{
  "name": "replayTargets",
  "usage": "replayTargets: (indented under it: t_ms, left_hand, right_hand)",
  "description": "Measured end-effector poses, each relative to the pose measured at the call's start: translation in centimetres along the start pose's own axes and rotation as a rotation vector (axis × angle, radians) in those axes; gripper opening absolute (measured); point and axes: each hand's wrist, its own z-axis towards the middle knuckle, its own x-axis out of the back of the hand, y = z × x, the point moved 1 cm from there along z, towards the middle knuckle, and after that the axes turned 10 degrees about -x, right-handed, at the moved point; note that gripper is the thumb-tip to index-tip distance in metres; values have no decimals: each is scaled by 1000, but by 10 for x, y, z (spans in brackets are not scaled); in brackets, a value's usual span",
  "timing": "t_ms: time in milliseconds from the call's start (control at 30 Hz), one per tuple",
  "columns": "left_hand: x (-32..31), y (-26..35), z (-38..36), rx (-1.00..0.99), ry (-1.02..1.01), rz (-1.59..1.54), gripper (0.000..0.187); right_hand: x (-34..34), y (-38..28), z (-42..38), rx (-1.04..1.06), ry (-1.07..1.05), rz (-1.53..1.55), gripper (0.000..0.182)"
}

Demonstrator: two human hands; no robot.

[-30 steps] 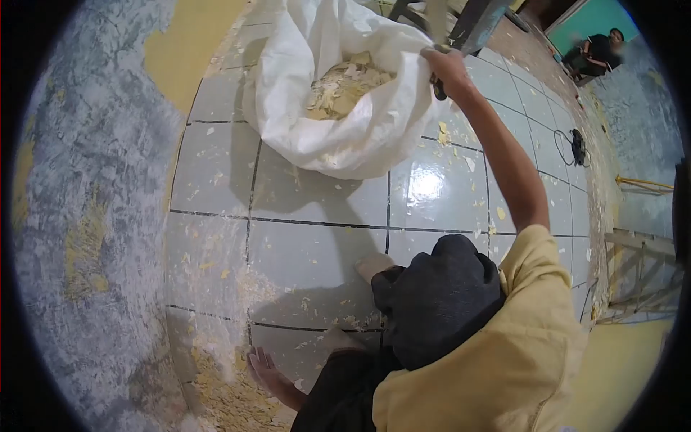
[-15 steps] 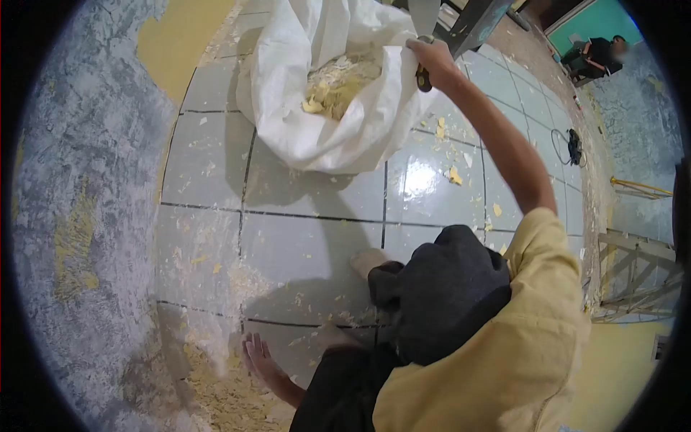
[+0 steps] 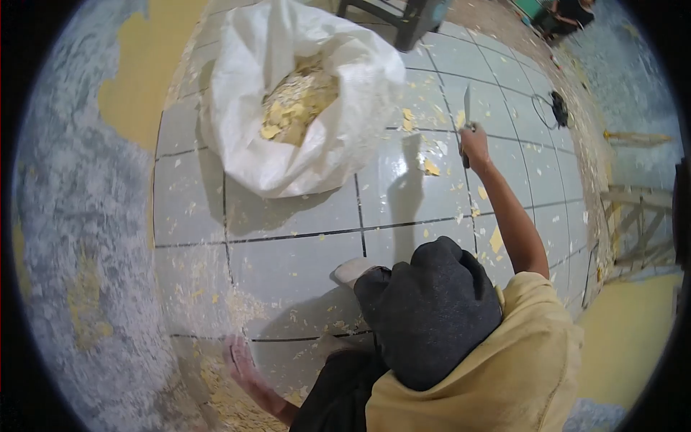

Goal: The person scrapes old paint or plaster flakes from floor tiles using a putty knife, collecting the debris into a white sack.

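My right hand (image 3: 474, 147) is closed round the dark handle of a scraper (image 3: 467, 108), held over the floor to the right of a sack. Its metal blade points away from me and looks narrow from this angle. The white woven sack (image 3: 252, 169) stands wide-mouthed on the tiles, with yellow and white paint flakes (image 3: 288, 115) inside. Down at the lower left, my left hand (image 3: 243, 363) is open and a little blurred, fingers stretched out. It hangs close over a heap of scraped paint chips (image 3: 234, 403) by the wall.
A patchy grey-blue wall (image 3: 86, 180) runs along the left. Loose flakes (image 3: 432, 167) are strewn over the tiled floor (image 3: 302, 266). A dark stool-like frame (image 3: 407, 21) stands behind the sack. At the far right are a coiled cable (image 3: 558, 109), wooden trestle (image 3: 633, 223) and a seated person (image 3: 565, 18).
My right hand has brought the scraper from the sack's rim to the right and lower, away from the sack. My left hand has shifted slightly left. The camera view has tilted downward.
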Motion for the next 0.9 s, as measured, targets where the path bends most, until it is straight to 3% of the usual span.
replayTargets:
  t_ms: [67,100,200,300,367,400,433,500,633,700,733,800,867,900]
  left_hand:
    - [-8,33,26,-299,-275,278,40]
    - [-22,59,31,-315,-305,287,40]
    - [-75,132,42,-329,-511,460,41]
    - [-121,181,41,-369,-963,759,40]
    - [-149,201,26,-360,-1084,955,40]
    - [-167,204,22,-357,-1196,1106,40]
    - [-182,206,19,-365,-1182,1131,40]
    - [-202,200,11,-321,-1428,1205,42]
    - [-237,169,4,-181,-1321,1225,44]
    - [-262,156,-9,-183,-1316,1116,43]
    - [-271,148,-16,-150,-1319,1126,43]
    - [-292,128,-22,-81,-1394,983,42]
    - [-314,100,-21,-85,-1396,921,42]
    - [-324,85,-22,-81,-1401,869,42]
  right_hand:
    - [20,49,16,-9,74,-143,37]
    - [31,63,20,3,122,-306,40]
    - [46,51,20,-69,43,-256,43]
    - [37,53,62,126,47,-412,44]
    - [16,20,76,134,-40,-704,44]
    - [0,5,101,146,-43,-670,44]
    - [-14,-3,123,188,-9,-712,43]
    - [-47,-9,170,221,26,-782,41]
    - [-94,-48,269,319,-4,-765,25]
    - [-118,-41,312,496,-43,-1009,28]
    - [-122,-24,311,487,-73,-1017,28]
    - [-89,-37,231,438,-261,-1015,22]
    - [-50,18,157,462,-283,-999,49]
    - [-26,38,107,335,-330,-1030,66]
